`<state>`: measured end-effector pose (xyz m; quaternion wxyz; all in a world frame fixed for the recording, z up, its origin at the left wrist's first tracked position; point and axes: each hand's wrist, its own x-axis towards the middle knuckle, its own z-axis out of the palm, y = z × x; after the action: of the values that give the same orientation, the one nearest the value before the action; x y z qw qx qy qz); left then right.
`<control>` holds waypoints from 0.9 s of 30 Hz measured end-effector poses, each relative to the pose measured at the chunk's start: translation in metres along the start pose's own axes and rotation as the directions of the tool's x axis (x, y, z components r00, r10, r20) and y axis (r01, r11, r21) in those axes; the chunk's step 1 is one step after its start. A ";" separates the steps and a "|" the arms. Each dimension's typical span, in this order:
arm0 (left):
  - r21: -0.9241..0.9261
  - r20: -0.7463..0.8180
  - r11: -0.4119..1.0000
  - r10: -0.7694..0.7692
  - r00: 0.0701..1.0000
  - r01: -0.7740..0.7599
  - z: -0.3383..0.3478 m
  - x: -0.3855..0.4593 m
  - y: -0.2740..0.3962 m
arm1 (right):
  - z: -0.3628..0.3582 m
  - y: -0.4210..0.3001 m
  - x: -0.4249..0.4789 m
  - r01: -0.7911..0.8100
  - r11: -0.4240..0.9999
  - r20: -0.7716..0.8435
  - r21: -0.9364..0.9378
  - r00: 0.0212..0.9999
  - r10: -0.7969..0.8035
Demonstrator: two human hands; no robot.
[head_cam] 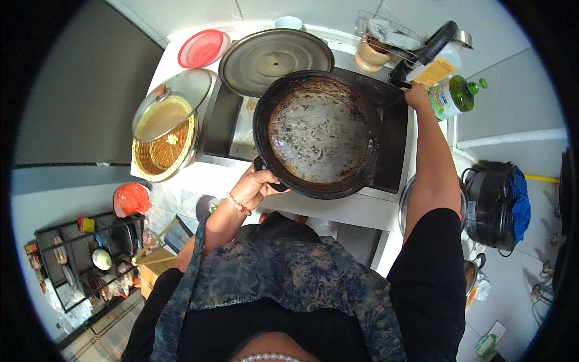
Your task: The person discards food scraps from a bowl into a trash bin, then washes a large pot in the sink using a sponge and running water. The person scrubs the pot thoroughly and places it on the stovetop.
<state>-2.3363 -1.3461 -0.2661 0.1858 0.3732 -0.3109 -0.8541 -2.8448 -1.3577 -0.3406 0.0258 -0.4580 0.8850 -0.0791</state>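
A black wok (319,135) with a scorched, worn inside is over the stove in front of me, its opening facing up. My left hand (255,185) grips the small loop handle (277,183) at its near left rim. My right hand (417,96) is closed at the wok's far right, where a dark handle stem (394,100) meets it. The fingers hide most of that handle. Behind the wok lies a large round metal lid (276,61), partly covered by the wok's rim. Whether the wok touches the stove cannot be told.
The black stove top (396,149) shows beneath. To the left, a glass lid (174,106) leans over a wicker basket (158,158), near a red plastic basket (203,49). Right of the stove are a green pump bottle (454,97), a black-handled utensil (434,45) and a wooden mortar (368,56).
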 end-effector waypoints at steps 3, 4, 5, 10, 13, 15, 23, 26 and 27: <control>0.017 -0.066 0.999 -0.039 0.997 0.040 -0.004 0.004 0.000 | -0.007 -0.006 -0.001 0.019 0.999 -0.047 0.028 0.999 -0.018; 0.033 -0.079 0.999 -0.032 0.996 0.034 -0.003 0.002 0.001 | -0.010 -0.019 -0.009 -0.008 0.996 -0.009 0.088 1.000 0.008; 0.014 -0.072 0.999 -0.041 0.997 0.042 -0.003 0.002 0.000 | -0.015 -0.030 -0.015 -0.040 0.989 0.021 0.140 0.999 0.037; -0.042 -0.012 0.994 -0.103 0.995 0.102 0.004 0.022 0.001 | 0.015 -0.028 -0.028 -0.017 0.950 -0.159 0.311 0.985 0.070; -0.095 0.010 0.986 -0.139 0.990 0.140 0.014 0.030 0.006 | 0.030 -0.022 -0.044 0.032 0.761 -0.319 0.648 0.919 0.233; -0.143 0.026 0.979 -0.142 0.990 0.144 0.013 0.034 0.010 | 0.048 -0.013 -0.051 -0.097 0.697 -0.260 0.711 0.884 0.389; -0.049 -0.115 0.998 -0.047 0.992 0.042 0.019 0.006 0.021 | 0.082 -0.001 -0.107 -0.397 0.724 0.144 0.565 0.911 0.387; -0.039 -0.035 0.998 -0.046 0.998 0.045 -0.014 -0.003 0.011 | 0.104 -0.007 -0.100 -0.341 0.785 0.078 0.517 0.932 0.353; -0.044 -0.027 0.998 -0.038 0.999 0.036 -0.017 -0.010 0.008 | 0.114 -0.013 -0.094 -0.312 0.797 0.046 0.518 0.940 0.338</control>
<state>-2.3168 -1.3529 -0.2645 0.1823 0.3866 -0.2828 -0.8587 -2.7662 -1.3021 -0.4538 0.1398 -0.2735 0.8964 -0.3195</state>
